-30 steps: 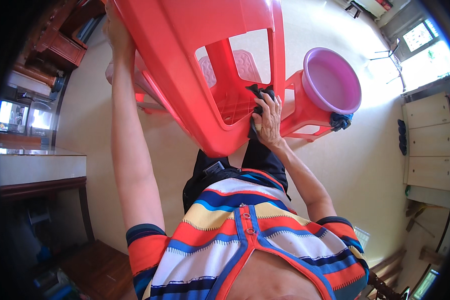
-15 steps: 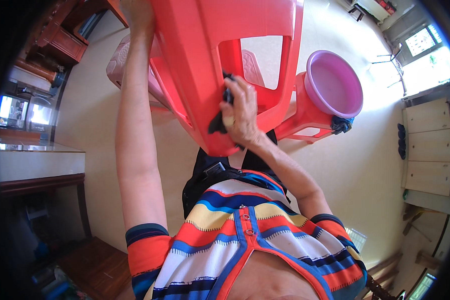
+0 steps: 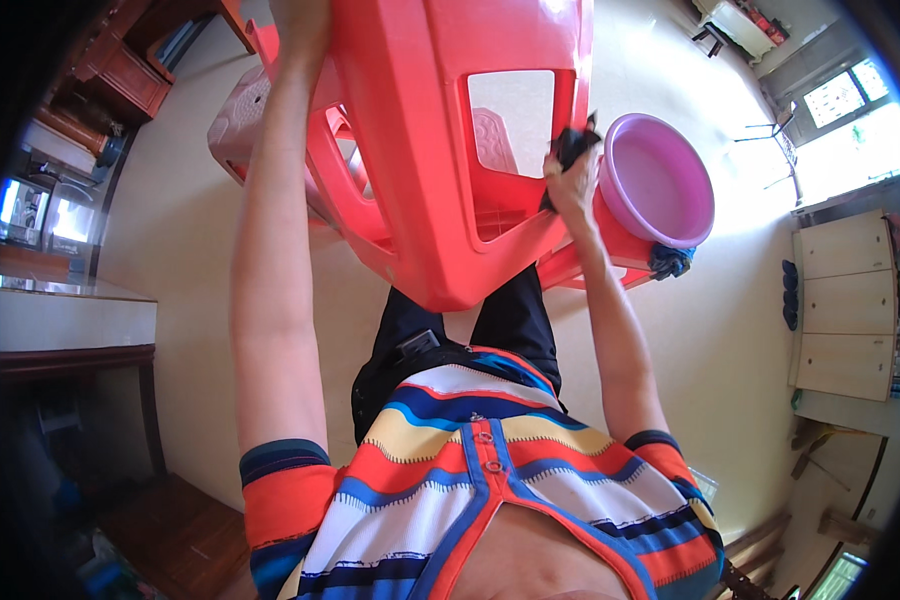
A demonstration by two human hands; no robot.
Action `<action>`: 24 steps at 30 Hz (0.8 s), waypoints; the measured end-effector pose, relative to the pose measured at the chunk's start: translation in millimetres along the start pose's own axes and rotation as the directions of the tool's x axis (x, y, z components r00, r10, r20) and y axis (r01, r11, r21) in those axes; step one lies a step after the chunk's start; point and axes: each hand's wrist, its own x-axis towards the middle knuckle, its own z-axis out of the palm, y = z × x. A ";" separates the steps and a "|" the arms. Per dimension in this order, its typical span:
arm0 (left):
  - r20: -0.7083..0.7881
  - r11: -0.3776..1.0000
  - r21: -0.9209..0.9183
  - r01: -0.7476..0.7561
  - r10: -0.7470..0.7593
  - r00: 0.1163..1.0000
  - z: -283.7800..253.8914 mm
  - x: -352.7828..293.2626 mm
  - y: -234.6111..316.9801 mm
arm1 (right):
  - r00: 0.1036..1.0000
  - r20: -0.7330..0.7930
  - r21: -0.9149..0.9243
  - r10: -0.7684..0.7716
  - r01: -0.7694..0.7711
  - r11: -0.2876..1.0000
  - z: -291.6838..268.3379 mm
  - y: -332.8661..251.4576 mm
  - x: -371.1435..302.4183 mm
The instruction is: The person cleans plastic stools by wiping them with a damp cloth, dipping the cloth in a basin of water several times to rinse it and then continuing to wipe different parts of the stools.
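Note:
A red plastic stool (image 3: 390,150) is held up tilted in front of me, with window-like openings in its sides. At the top edge of the picture, my left hand (image 3: 302,30) is closed on the stool's left part; its fingertips are out of view. My right hand (image 3: 574,188) is closed around a black cloth (image 3: 574,148), pressing it to the stool's right-hand leg. The lower corner of the stool hangs over my thighs.
At right, a purple basin (image 3: 660,180) stands on another red stool (image 3: 620,235), with a dark blue cloth (image 3: 672,262) hanging beside it. A pinkish stool (image 3: 238,125) is behind on the left. A white cabinet (image 3: 845,305) is at far right, a table (image 3: 80,315) at left.
My right hand has moved right with the black cloth, from the stool's near middle leg to its right-hand leg. The stool has turned slightly; my left hand stays at the top.

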 end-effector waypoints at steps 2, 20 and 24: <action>-0.003 1.000 0.004 -0.009 0.009 1.000 -1.2 3.6 -4.4 | 0.983 0.028 0.107 0.183 -0.185 0.977 -2.4 -0.8 -20.0; 0.370 0.995 -0.099 -0.026 0.061 0.927 40.8 -212.7 117.8 | 0.964 -0.219 0.053 0.149 -0.141 0.989 23.2 -43.4 -122.5; 0.224 0.934 -0.225 0.276 -0.226 0.948 80.2 -249.2 99.3 | 0.988 -0.144 0.024 0.050 -0.047 0.999 37.0 -64.2 -138.4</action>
